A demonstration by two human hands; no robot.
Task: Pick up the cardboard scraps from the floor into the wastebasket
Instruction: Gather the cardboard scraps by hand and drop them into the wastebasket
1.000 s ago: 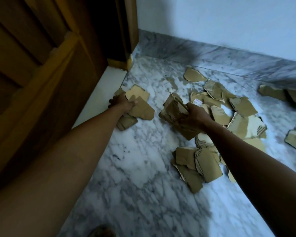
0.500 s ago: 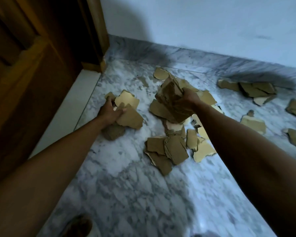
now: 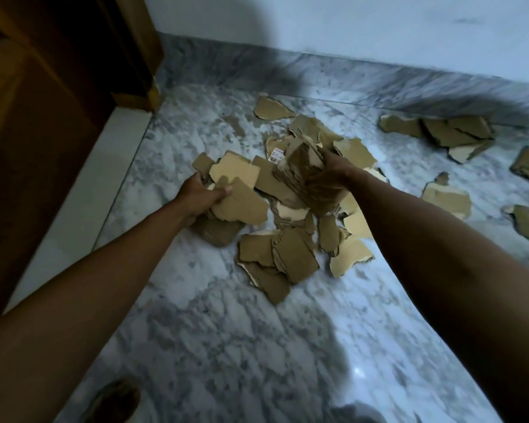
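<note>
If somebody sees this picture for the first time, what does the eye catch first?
First, the two bare arms reaching to the middle: the right hand grips a thick bundle of cardboard scraps, and the left hand holds flat scraps beside it. Next, the loose scraps scattered over the marble floor, some near the far wall at the right. A dark wooden door fills the left side.

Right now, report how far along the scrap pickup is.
Nothing is binned yet; no wastebasket is in view. In hand: the right hand grips a thick bundle of scraps, and the left hand holds several pieces. Left: the floor pile and the scattered scraps by the wall.
</note>
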